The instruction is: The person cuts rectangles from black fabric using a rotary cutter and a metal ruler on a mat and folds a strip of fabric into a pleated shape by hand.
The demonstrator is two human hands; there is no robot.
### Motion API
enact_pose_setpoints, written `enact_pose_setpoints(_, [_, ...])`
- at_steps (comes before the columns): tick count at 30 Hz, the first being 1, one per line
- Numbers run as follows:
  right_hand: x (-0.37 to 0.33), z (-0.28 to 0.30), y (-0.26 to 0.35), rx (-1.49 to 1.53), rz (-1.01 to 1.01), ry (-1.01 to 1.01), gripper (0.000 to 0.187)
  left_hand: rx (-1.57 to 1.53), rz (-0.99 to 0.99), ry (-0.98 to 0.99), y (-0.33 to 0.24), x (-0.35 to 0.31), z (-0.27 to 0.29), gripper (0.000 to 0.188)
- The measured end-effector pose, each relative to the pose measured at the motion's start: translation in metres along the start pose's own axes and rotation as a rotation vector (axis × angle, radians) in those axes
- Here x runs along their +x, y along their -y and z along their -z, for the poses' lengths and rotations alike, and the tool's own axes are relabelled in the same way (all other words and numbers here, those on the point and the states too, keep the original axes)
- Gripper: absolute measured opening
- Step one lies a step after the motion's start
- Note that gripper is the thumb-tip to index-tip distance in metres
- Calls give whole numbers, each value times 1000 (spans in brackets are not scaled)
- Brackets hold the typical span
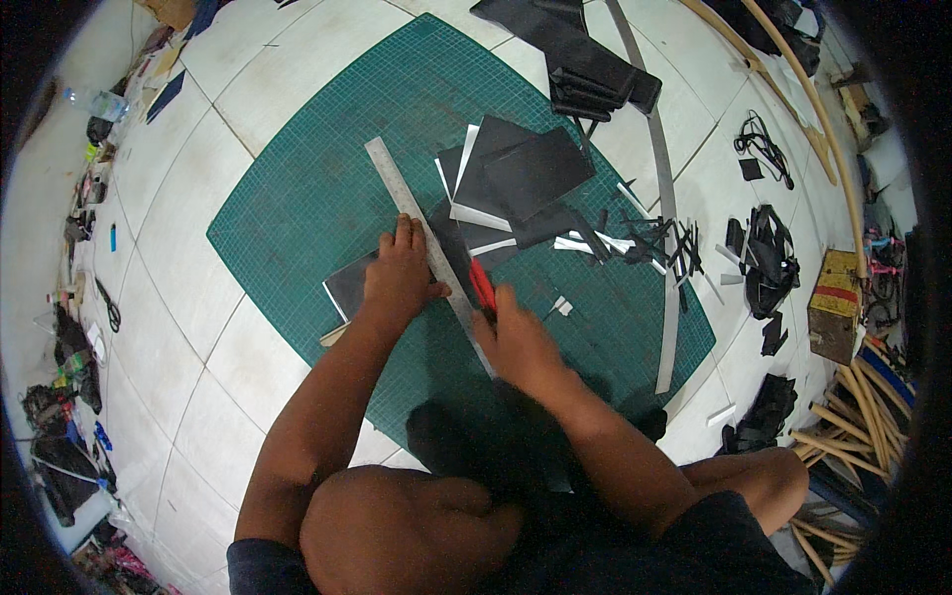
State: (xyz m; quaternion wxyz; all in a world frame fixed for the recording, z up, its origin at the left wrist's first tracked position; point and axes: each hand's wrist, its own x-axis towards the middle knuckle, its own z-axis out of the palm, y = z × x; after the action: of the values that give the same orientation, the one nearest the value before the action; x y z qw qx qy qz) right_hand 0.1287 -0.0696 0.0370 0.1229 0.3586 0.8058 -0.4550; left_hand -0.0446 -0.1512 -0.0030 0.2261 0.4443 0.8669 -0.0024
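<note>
Pressing left hand (400, 273): palm down, fingers extended and close together, thumb set apart, gripping nothing; fingertips and thumb on the metal ruler, presumably to stop slipping.
Gripping right hand (521, 342): closed around a red cutter (482, 285), tip forward at the ruler's right side, probably for guidance along a straight edge; blade too small to make out.
Metal ruler (387, 169): slanted across the mat between both hands.
Black sheet (454, 238): just right of the ruler, apparently partly beneath it; full outline hidden.
Stacked sheets (535, 169): fanned beyond the hands, seemingly kept within reach.
Scraps (650, 238): black and white strips, heaped rightward, likely out of the ruler's way.
Green cutting mat (317, 149): beneath everything above, probably as protection for the tiled floor (248, 367).
Scissors (109, 305): far left on the tiles, well apart.
</note>
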Motion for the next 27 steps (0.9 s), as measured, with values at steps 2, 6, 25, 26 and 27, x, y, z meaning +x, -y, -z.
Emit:
enact_pose_setpoints(2, [36, -10, 1, 152, 53, -138, 37, -5, 2, 14, 3, -1, -1, 111])
enact_pose_setpoints(6, [103, -19, -1, 105, 201, -320, 45, -1, -55, -7, -6, 4, 5, 109])
enact_pose_setpoints(25, [47, -33, 2, -143, 60, -112, 34, 39, -8, 23, 2, 3, -1, 108])
enact_pose_setpoints(26, [44, -34, 3, -173, 51, -79, 33, 35, -5, 34, 0, 3, 0, 107])
enact_pose_setpoints(27, [43, -34, 5, -202, 43, -45, 31, 32, 0, 46, -2, 3, 2, 106])
